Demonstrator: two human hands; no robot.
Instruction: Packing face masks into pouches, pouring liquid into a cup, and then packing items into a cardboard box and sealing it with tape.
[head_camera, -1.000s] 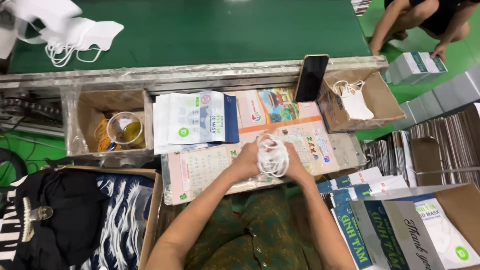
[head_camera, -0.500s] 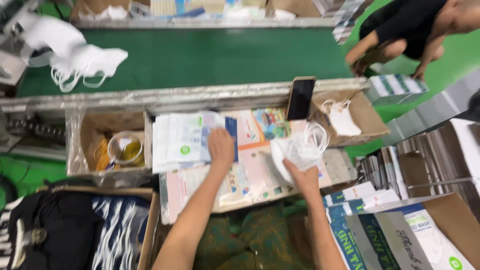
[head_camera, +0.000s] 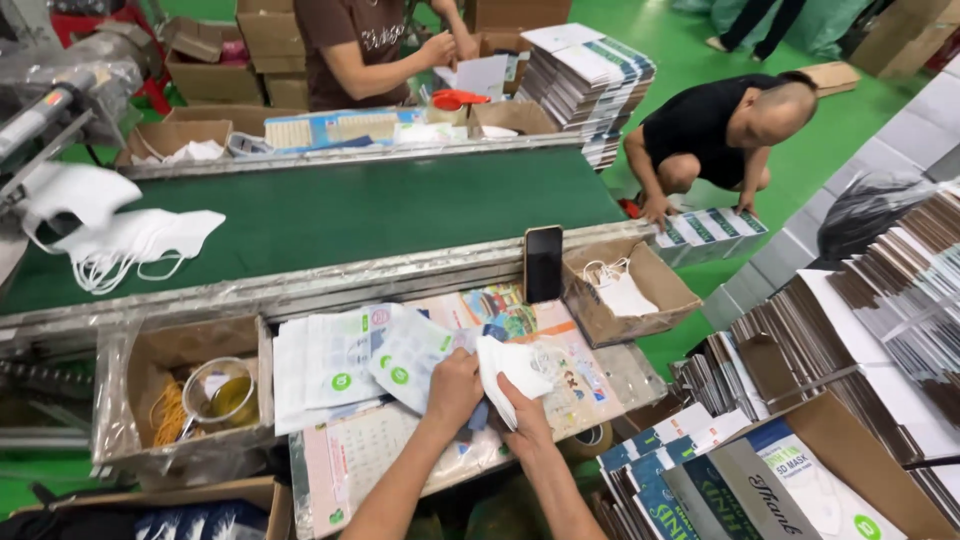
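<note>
My left hand (head_camera: 455, 388) grips a white plastic pouch (head_camera: 408, 358) with green round marks, lifted off a stack of similar pouches (head_camera: 325, 368) on the work shelf. My right hand (head_camera: 525, 412) holds a bundle of folded white face masks (head_camera: 512, 367) right beside the pouch's edge. Both hands meet over a printed sheet (head_camera: 545, 345) that covers the shelf.
A green conveyor belt (head_camera: 350, 210) carries white masks (head_camera: 115, 235) at its left. A black phone (head_camera: 543, 263) leans by a cardboard box (head_camera: 630, 290) with masks. A box with a cup (head_camera: 215, 392) sits left. Stacked cartons (head_camera: 860, 330) fill the right. One person (head_camera: 730, 140) crouches, another (head_camera: 370, 45) stands beyond the belt.
My left hand picked a pouch off the stack and brought it to the masks in my right hand. My head lifted, so the belt and the people beyond came into view.
</note>
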